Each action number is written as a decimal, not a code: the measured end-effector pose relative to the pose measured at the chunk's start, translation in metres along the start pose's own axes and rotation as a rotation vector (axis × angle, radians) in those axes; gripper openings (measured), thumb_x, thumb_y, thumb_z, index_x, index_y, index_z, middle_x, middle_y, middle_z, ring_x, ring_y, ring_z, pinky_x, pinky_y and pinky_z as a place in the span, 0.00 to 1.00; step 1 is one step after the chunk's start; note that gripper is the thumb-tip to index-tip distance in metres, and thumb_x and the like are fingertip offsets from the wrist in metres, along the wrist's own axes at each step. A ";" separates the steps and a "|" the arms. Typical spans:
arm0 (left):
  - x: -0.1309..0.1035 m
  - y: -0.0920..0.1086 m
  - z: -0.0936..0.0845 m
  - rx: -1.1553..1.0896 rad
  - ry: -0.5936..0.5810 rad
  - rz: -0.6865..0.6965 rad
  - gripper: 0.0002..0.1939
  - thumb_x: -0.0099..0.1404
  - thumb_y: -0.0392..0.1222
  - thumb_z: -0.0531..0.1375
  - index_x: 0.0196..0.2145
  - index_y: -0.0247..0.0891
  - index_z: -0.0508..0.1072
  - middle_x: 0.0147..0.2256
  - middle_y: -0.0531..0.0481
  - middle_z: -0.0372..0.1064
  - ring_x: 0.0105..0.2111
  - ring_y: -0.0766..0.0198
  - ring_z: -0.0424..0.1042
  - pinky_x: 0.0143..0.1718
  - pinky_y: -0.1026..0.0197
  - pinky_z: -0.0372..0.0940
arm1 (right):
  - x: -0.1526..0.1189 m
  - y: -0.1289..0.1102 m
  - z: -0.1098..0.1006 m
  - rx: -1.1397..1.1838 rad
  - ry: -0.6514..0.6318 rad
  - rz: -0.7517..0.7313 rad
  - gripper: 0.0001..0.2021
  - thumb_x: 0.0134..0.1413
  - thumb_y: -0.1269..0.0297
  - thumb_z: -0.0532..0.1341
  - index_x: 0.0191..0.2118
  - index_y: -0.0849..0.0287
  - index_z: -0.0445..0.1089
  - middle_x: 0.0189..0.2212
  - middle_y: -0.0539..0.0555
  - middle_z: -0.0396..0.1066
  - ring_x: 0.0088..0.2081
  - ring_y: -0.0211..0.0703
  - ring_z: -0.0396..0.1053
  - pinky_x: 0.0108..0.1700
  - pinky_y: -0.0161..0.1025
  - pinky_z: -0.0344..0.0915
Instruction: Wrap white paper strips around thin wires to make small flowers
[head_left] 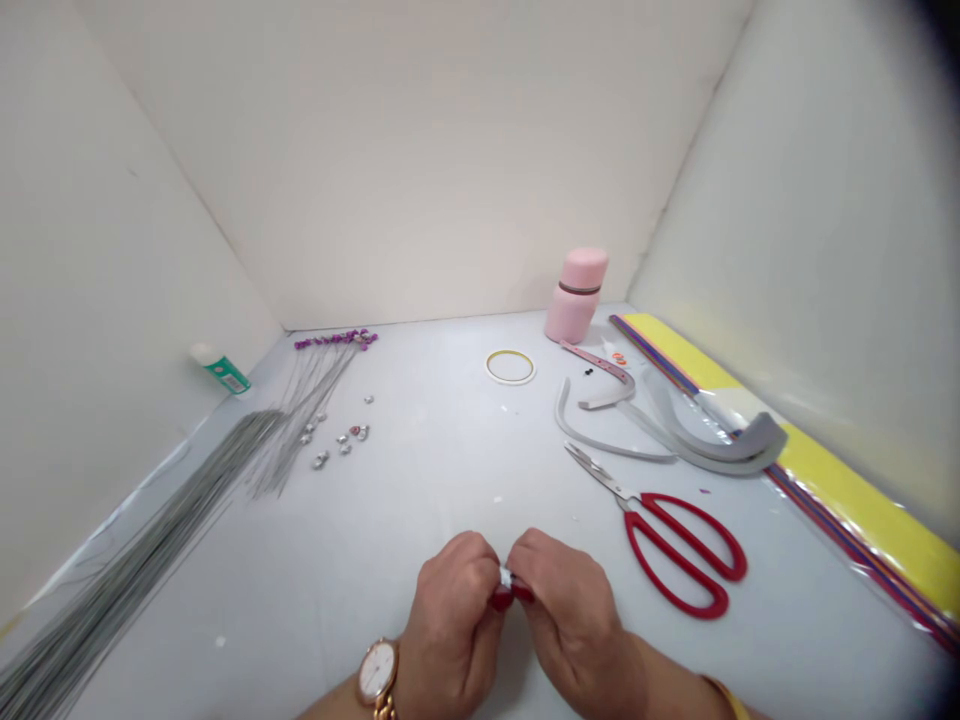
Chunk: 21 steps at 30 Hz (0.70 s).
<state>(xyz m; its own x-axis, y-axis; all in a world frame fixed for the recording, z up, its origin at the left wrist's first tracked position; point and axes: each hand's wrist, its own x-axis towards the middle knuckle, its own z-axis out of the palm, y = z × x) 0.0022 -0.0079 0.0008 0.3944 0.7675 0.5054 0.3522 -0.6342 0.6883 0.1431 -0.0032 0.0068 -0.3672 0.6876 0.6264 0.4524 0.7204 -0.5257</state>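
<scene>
My left hand (457, 615) and my right hand (570, 615) meet at the front middle of the table. Both are closed, fingertips together, pinching a small whitish-silver piece (505, 578) between them. Most of that piece is hidden by the fingers, so its exact kind does not show. To the right of my right hand lie red-handled scissors (667, 540), their blades pointing to the far left. Several small silver folded pieces (343, 440) are scattered on the table beyond my left hand.
Grey wire stems (180, 520) lie along the left, with purple-tipped stems (337, 342) behind. A green-labelled tube (225, 372) leans at the left wall. A tape ring (510, 367), pink bottle (577, 295), pale strips (615, 448) and yellow sheets (825, 470) lie back and right.
</scene>
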 end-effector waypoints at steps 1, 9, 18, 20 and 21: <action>0.000 0.000 0.000 -0.001 0.000 0.005 0.08 0.59 0.29 0.45 0.28 0.41 0.53 0.22 0.53 0.52 0.22 0.64 0.54 0.23 0.62 0.51 | 0.000 0.000 0.000 -0.007 0.008 -0.003 0.08 0.51 0.77 0.47 0.30 0.57 0.57 0.19 0.50 0.57 0.21 0.39 0.56 0.22 0.35 0.52; 0.002 0.002 0.001 -0.018 0.037 -0.018 0.09 0.60 0.28 0.44 0.26 0.40 0.53 0.22 0.53 0.52 0.22 0.65 0.53 0.22 0.63 0.51 | 0.003 -0.001 0.002 -0.029 0.056 -0.015 0.09 0.48 0.79 0.48 0.29 0.56 0.56 0.18 0.49 0.56 0.21 0.38 0.55 0.22 0.34 0.52; -0.003 0.003 0.005 -0.145 0.078 -0.171 0.09 0.64 0.34 0.44 0.26 0.41 0.55 0.22 0.55 0.52 0.22 0.67 0.54 0.24 0.65 0.53 | 0.000 -0.001 0.003 0.313 -0.121 0.228 0.08 0.56 0.71 0.45 0.27 0.56 0.53 0.21 0.47 0.53 0.22 0.35 0.54 0.25 0.32 0.54; -0.004 0.003 0.006 -0.145 0.082 -0.168 0.09 0.65 0.34 0.44 0.26 0.41 0.55 0.22 0.55 0.52 0.22 0.67 0.55 0.24 0.65 0.54 | 0.000 -0.002 0.003 0.330 -0.128 0.224 0.08 0.56 0.70 0.45 0.27 0.57 0.53 0.21 0.47 0.53 0.22 0.35 0.54 0.25 0.33 0.53; -0.005 0.003 0.006 -0.144 0.080 -0.166 0.09 0.65 0.34 0.44 0.26 0.41 0.55 0.22 0.55 0.52 0.22 0.67 0.55 0.24 0.64 0.54 | 0.001 -0.003 0.002 0.338 -0.130 0.228 0.09 0.57 0.70 0.44 0.26 0.57 0.52 0.21 0.47 0.53 0.22 0.35 0.54 0.25 0.33 0.53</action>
<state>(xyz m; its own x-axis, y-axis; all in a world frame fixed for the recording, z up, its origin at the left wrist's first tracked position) 0.0066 -0.0135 -0.0030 0.2702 0.8689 0.4147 0.2798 -0.4830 0.8297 0.1398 -0.0040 0.0078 -0.3978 0.8229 0.4057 0.2502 0.5227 -0.8150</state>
